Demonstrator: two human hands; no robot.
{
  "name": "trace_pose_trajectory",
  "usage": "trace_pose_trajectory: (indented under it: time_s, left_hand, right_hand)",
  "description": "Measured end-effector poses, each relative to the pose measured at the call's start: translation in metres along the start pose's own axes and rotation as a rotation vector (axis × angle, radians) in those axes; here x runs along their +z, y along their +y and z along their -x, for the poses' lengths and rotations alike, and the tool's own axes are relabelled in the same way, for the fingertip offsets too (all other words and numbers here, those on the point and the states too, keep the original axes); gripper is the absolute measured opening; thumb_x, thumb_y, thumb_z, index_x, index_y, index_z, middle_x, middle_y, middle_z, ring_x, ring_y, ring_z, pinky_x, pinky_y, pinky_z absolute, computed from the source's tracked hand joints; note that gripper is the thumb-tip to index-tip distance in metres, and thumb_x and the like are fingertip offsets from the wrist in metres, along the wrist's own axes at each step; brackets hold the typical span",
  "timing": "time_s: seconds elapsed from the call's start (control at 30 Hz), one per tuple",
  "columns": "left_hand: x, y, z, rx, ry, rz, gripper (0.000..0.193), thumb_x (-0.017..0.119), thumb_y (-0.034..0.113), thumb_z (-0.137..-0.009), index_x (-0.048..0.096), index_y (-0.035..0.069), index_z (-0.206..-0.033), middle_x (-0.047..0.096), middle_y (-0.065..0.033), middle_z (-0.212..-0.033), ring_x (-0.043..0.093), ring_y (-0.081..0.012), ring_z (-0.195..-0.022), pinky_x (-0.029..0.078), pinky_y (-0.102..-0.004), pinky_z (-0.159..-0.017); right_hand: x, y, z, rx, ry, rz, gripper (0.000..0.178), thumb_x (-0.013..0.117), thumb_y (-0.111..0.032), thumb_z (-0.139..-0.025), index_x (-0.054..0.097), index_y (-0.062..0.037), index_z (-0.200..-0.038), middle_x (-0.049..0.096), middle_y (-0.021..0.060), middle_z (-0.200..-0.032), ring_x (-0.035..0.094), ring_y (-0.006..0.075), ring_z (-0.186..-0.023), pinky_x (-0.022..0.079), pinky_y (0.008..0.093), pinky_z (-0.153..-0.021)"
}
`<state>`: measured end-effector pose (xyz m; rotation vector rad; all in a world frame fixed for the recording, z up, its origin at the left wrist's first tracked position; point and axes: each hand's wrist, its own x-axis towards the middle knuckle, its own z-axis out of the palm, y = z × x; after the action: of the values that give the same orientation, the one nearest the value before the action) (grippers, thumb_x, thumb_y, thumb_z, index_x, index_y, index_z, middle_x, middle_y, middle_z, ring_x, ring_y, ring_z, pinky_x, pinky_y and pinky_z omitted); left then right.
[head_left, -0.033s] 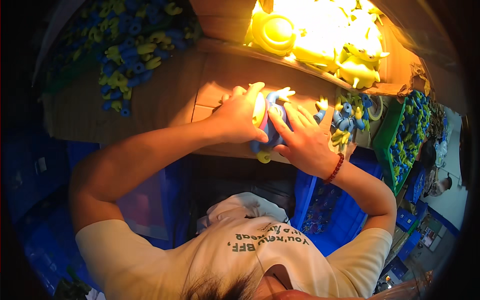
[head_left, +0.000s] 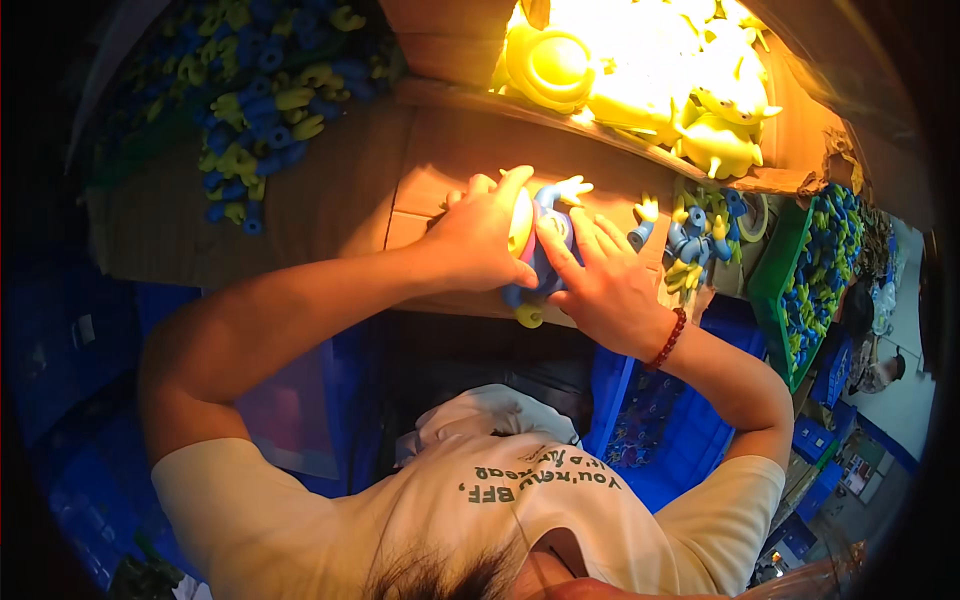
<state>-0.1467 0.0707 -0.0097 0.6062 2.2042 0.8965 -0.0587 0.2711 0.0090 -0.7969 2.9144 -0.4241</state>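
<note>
A toy figure with a blue body (head_left: 547,272) and a yellow head (head_left: 519,225) lies on the brown cardboard work surface (head_left: 350,215) between my hands. My left hand (head_left: 475,235) is curled round its head end, with the thumb toward me. Across the body rest the fingers of my right hand (head_left: 612,280), pressing it from the other side. One blue arm with a yellow hand (head_left: 566,190) sticks out on the far side. A yellow and blue limb (head_left: 528,314) shows at the near edge. Just right of my right fingers lies a loose toy arm (head_left: 643,222).
Several blue and yellow arms (head_left: 690,245) lie farther right, beside a tape roll (head_left: 755,218) and a green tray (head_left: 768,285) of parts. A brightly lit cardboard box (head_left: 450,95) holds yellow toy pieces (head_left: 720,140). Another parts heap (head_left: 265,115) sits far left. Blue bins (head_left: 608,385) stand below.
</note>
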Motion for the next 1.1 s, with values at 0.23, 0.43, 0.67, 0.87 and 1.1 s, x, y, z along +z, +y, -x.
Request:
trace_pose_trajectory:
  time_s: [0.23,0.43,0.67,0.87,1.1]
  left_hand:
    - [0.02,-0.005,0.01,0.144,0.136,-0.007,0.108,0.09,0.021,-0.063,0.034,0.011,-0.155,0.046,-0.0269,-0.133,0.045,-0.0464,-0.124,0.038,-0.051,-0.109]
    - [0.006,0.004,0.008,0.061,0.065,-0.047,0.113,0.094,0.025,-0.064,0.031,0.013,-0.157,0.046,-0.0284,-0.139,0.046,-0.0449,-0.132,0.042,-0.0479,-0.11]
    - [0.006,-0.012,0.013,0.215,0.115,0.085,0.116,0.096,0.02,-0.063,0.029,0.008,-0.157,0.044,-0.0253,-0.146,0.046,-0.0393,-0.136,0.04,-0.0423,-0.113]
    - [0.022,0.004,0.069,0.543,0.292,0.095,0.113,0.096,0.015,-0.063,0.032,0.012,-0.156,0.043,-0.0219,-0.148,0.041,-0.0345,-0.139,0.037,-0.0444,-0.115]
    - [0.074,0.007,0.11,0.316,0.424,1.061,0.107,0.09,0.026,-0.077,0.021,0.008,-0.157,0.044,-0.0119,-0.141,0.047,-0.0245,-0.131,0.043,-0.0409,-0.11]
  right_hand:
    - [0.005,-0.01,0.002,0.045,-0.015,0.007,0.07,0.072,-0.021,-0.079,0.048,0.0029,-0.14,0.049,0.0433,-0.129,0.054,0.0519,-0.121,0.039,0.0544,-0.111]
    - [0.01,-0.006,0.009,0.037,0.1,-0.138,0.09,0.087,-0.017,-0.067,0.046,-0.0032,-0.145,0.048,0.0327,-0.137,0.048,0.0493,-0.128,0.038,0.0519,-0.112]
    - [0.031,0.015,0.035,0.37,0.545,-0.785,0.089,0.085,-0.025,-0.081,0.036,-0.0065,-0.153,0.049,0.0208,-0.143,0.049,0.0329,-0.134,0.043,0.0446,-0.109]
    - [0.036,-0.015,0.073,0.359,0.187,-1.956,0.082,0.083,-0.007,-0.081,0.037,-0.0001,-0.149,0.059,0.009,-0.132,0.062,0.015,-0.114,0.051,0.0327,-0.099]
    - [0.069,-0.082,0.052,0.268,0.845,-1.047,0.071,0.084,0.002,-0.076,0.047,-0.0004,-0.136,0.06,0.0161,-0.131,0.059,0.0275,-0.121,0.05,0.04,-0.102]
